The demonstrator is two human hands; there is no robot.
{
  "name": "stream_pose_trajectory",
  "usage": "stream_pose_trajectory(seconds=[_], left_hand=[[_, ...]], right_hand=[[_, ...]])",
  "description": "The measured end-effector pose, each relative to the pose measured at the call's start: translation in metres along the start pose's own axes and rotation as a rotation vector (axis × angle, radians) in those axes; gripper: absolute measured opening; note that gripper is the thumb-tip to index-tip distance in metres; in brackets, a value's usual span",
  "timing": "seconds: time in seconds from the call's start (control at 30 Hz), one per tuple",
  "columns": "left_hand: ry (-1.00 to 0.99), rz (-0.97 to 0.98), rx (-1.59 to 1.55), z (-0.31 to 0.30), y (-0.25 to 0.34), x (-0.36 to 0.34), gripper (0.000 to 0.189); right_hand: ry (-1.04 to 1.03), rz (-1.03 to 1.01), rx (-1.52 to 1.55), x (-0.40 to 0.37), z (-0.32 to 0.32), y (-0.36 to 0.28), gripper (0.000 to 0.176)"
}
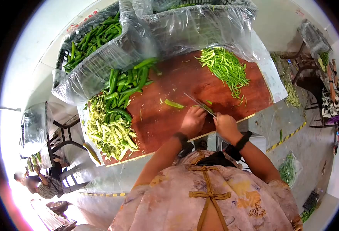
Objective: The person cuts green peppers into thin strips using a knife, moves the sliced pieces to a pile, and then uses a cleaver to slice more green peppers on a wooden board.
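My right hand (226, 125) is closed round the handle of a knife (198, 103), whose blade points up and left over the reddish board (165, 133). Close beside the blade, my left hand (194, 120) is bent with its fingers together on a piece of green pepper that is mostly hidden. A cut pepper piece (173, 104) lies just above my left hand. Whole green peppers (125, 86) are heaped at the board's left, above a pile of pale pepper cores (110, 134). Thin green shreds (225, 69) form a pile at the upper right.
Behind the board stand a plastic-lined crate of whole peppers (96, 38) and another lined crate (200, 29). Chairs (67, 134) and a seated person (48, 185) are at the left. Another person (333, 96) is at the far right. A bag of greens (288, 169) lies on the floor.
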State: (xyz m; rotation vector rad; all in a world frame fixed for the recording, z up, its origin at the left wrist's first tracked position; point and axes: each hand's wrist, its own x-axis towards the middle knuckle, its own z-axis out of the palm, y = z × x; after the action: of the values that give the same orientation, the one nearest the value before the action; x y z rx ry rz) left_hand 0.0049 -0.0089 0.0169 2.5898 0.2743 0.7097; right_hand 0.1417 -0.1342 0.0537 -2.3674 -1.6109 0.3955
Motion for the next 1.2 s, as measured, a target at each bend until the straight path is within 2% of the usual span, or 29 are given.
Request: stream_pose_trajectory(seconds=[0.13,0.23,0.3,0.43,0.67,0.73,0.87,0.97,1.2], left_hand=[[0.036,0.016,0.033,0.003,-0.003,-0.003,0.029],[0.020,0.000,-0.016,0.005,-0.004,-0.002,0.039],[0.081,-0.010,-0.026,0.006,-0.002,-0.003,0.029],[0.034,-0.014,0.000,0.004,0.000,-0.002,0.029],[0.044,-0.002,-0.038,-0.001,0.000,-0.001,0.029],[0.052,0.011,-0.045,-0.002,0.001,-0.002,0.029],[0.077,0.027,-0.061,0.003,-0.003,-0.001,0.030],[0.090,0.005,-0.054,0.012,-0.008,-0.006,0.032],[0.087,-0.044,0.013,0.006,-0.003,-0.008,0.031]], right_hand=[[0.102,-0.012,-0.004,0.026,-0.004,-0.003,0.025],[0.115,0.019,0.005,0.016,-0.012,0.001,0.026],[0.046,-0.011,-0.016,-0.004,-0.016,0.001,0.024],[-0.054,0.077,0.005,-0.029,-0.030,-0.005,0.023],[-0.072,0.075,0.005,-0.022,-0.026,-0.006,0.023],[0.032,-0.022,0.067,-0.004,-0.011,-0.009,0.025],[0.090,-0.034,0.036,0.035,-0.002,-0.015,0.028],[0.165,-0.033,0.074,0.033,0.000,-0.002,0.028],[0.008,0.040,0.006,-0.027,-0.023,-0.005,0.025]])
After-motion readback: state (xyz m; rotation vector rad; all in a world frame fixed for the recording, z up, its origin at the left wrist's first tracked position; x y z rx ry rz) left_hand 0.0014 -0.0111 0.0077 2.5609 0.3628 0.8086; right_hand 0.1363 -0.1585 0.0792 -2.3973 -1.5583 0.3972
